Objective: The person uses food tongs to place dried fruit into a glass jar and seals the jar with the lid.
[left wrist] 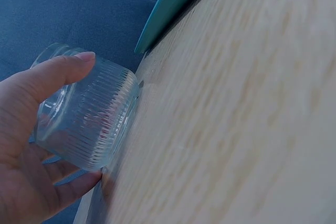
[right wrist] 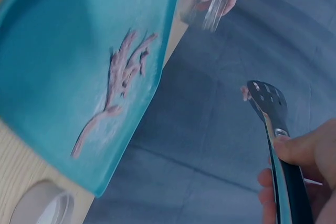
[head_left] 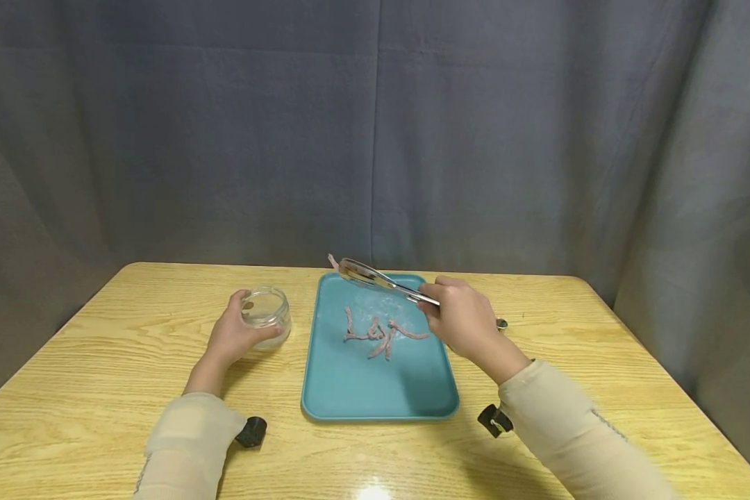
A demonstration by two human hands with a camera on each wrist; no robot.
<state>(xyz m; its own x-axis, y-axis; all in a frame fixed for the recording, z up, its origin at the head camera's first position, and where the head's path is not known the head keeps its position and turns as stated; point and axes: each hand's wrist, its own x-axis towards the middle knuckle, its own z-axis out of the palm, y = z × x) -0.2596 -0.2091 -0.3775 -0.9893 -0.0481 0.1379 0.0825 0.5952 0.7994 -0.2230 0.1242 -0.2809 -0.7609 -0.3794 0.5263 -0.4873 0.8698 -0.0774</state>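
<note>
My left hand (head_left: 230, 335) grips a ribbed clear glass jar (head_left: 266, 312) standing on the table left of the tray, thumb on one side and fingers round the other. Through the glass in the left wrist view, a faint pinkish patch shows; what it is I cannot tell. A pair of metal tongs (right wrist: 278, 156) is held in my right hand (head_left: 465, 316), raised over the far part of the teal tray (head_left: 375, 399). From the tongs' slotted tips sticks a thin pinkish meat strip (head_left: 332, 261). Several similar strips (head_left: 384, 337) lie in a loose cluster on the tray, with whitish smears around them.
A small round pale container (right wrist: 42, 203) stands beside the tray, mostly hidden behind my right hand in the head view. The wooden table (head_left: 150, 333) ends at a grey curtain (head_left: 256, 153). Dark wrist-worn devices (head_left: 495, 420) hang under both forearms.
</note>
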